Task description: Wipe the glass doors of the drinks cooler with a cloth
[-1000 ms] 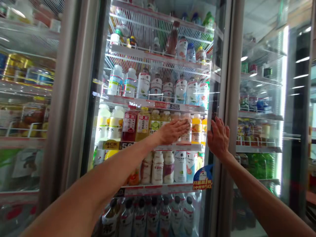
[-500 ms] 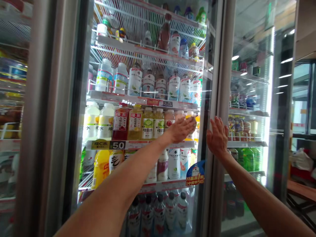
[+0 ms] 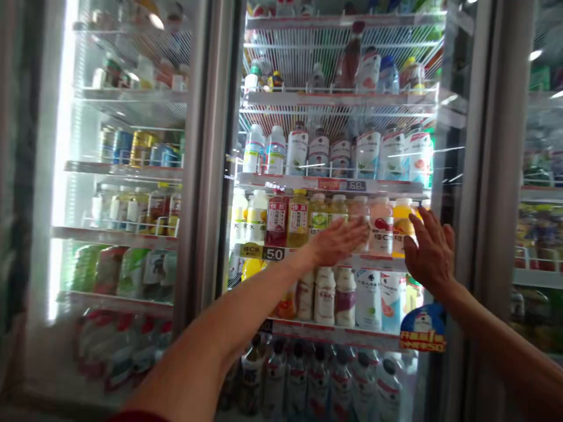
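My left hand (image 3: 341, 240) is stretched flat, fingers pointing right, in front of the middle shelf of a glass-fronted drinks fridge. Behind its fingertips is a pale pink bottle (image 3: 359, 206), partly covered. My right hand (image 3: 431, 249) is raised with fingers apart, near the right side of the same glass door. Just left of it stand an orange juice bottle (image 3: 401, 218) and a pink drink bottle (image 3: 380, 225). Neither hand holds anything. Whether either one touches the glass, I cannot tell.
A dark red bottle (image 3: 277, 218) and a yellow one (image 3: 298, 219) stand left on that shelf. A blue sticker (image 3: 423, 328) is on the door's lower right. Metal door frames (image 3: 211, 146) separate neighbouring fridges, including a left one with cans (image 3: 141, 147).
The view swung right, then back left, bringing the left fridge into sight. My right hand has moved from the door's metal edge to in front of the glass. My left hand stays stretched out.
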Action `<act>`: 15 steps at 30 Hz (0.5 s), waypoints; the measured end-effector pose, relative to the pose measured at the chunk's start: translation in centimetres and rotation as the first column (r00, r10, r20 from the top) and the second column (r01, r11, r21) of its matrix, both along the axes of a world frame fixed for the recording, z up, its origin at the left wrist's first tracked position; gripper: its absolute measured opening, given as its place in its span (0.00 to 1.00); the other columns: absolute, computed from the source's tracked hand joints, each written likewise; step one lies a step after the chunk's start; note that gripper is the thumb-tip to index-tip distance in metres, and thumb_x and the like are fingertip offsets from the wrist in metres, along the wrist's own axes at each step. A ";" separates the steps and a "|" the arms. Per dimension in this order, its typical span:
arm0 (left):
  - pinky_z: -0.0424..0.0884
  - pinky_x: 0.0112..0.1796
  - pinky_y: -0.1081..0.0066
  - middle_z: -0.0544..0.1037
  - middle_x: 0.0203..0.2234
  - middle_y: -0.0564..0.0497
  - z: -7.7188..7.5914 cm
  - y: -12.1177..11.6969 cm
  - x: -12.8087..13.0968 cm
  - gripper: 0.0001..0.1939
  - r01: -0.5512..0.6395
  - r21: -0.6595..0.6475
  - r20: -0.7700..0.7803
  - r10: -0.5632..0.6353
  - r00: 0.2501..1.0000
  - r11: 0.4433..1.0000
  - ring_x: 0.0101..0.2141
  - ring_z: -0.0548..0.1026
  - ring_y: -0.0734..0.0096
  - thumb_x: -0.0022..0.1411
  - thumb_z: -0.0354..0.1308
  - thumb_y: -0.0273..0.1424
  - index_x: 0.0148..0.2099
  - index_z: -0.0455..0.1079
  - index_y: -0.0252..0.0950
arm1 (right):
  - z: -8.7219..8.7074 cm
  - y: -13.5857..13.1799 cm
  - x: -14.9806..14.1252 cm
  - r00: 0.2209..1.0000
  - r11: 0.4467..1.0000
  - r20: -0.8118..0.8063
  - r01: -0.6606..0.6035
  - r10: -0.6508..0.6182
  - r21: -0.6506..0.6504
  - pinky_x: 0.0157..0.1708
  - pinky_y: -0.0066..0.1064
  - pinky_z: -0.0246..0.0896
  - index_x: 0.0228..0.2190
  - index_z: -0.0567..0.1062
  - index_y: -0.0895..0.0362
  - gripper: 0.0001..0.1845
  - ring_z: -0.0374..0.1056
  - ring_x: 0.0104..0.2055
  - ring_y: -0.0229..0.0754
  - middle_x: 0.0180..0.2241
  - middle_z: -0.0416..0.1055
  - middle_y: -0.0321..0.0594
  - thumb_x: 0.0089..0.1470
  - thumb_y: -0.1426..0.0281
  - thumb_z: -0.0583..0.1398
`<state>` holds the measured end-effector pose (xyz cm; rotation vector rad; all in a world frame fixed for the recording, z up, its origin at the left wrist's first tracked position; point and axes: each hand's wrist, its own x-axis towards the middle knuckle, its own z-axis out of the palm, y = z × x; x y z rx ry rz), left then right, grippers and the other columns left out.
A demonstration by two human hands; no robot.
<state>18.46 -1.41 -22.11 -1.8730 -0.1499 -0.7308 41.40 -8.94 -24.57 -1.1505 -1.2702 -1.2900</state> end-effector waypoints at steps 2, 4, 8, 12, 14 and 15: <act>0.45 0.60 0.57 0.55 0.61 0.47 3.1 0.8 -4.7 0.24 -0.028 -0.047 0.315 0.041 0.948 0.999 0.62 0.46 0.62 0.61 0.42 0.30 0.60 0.55 0.33 | 0.1 0.5 -1.3 0.999 0.999 -0.004 -0.040 0.040 0.008 0.60 0.45 0.40 0.56 0.59 0.58 0.26 0.47 0.63 0.45 0.60 0.54 0.49 0.56 0.65 0.47; 0.46 0.60 0.54 0.55 0.61 0.44 5.6 1.4 -9.2 0.25 -0.036 -0.102 0.608 0.091 0.788 0.994 0.62 0.45 0.61 0.61 0.42 0.31 0.60 0.55 0.31 | 0.3 1.0 -2.8 0.996 0.996 -0.021 -0.086 0.086 0.004 0.60 0.43 0.39 0.55 0.60 0.58 0.26 0.46 0.63 0.44 0.60 0.54 0.48 0.56 0.66 0.48; 0.49 0.59 0.55 0.55 0.60 0.40 2.8 1.6 -14.0 0.25 -0.055 -0.117 0.763 0.125 0.634 0.992 0.62 0.45 0.61 0.61 0.41 0.31 0.59 0.55 0.29 | 0.7 2.3 -6.7 0.985 0.985 -0.034 -0.172 0.172 0.001 0.61 0.43 0.35 0.55 0.60 0.57 0.27 0.44 0.64 0.43 0.61 0.52 0.46 0.54 0.67 0.49; 0.48 0.60 0.57 0.58 0.59 0.45 -5.1 1.3 -15.1 0.24 -0.103 0.004 0.435 0.091 0.896 0.995 0.63 0.41 0.63 0.61 0.43 0.33 0.58 0.57 0.31 | 0.3 3.7 -10.3 0.970 0.970 0.018 -0.241 0.242 -0.016 0.62 0.44 0.32 0.55 0.61 0.57 0.27 0.44 0.64 0.43 0.61 0.52 0.46 0.54 0.66 0.48; 0.47 0.60 0.59 0.58 0.59 0.48 -6.3 1.1 -15.8 0.23 -0.163 -0.008 0.265 0.159 0.951 0.987 0.63 0.40 0.65 0.61 0.43 0.34 0.58 0.58 0.33 | 0.0 4.1 -11.3 0.963 0.964 0.057 -0.263 0.265 -0.035 0.62 0.43 0.33 0.55 0.61 0.55 0.26 0.44 0.64 0.43 0.60 0.53 0.45 0.54 0.65 0.48; 0.47 0.60 0.58 0.57 0.60 0.48 -5.8 1.0 -16.3 0.24 -0.213 -0.054 0.283 0.220 0.934 0.975 0.63 0.39 0.65 0.62 0.42 0.34 0.59 0.57 0.33 | -0.2 4.2 -11.6 0.961 0.962 0.063 -0.269 0.271 -0.039 0.62 0.42 0.33 0.56 0.61 0.54 0.27 0.44 0.64 0.42 0.60 0.53 0.45 0.54 0.64 0.49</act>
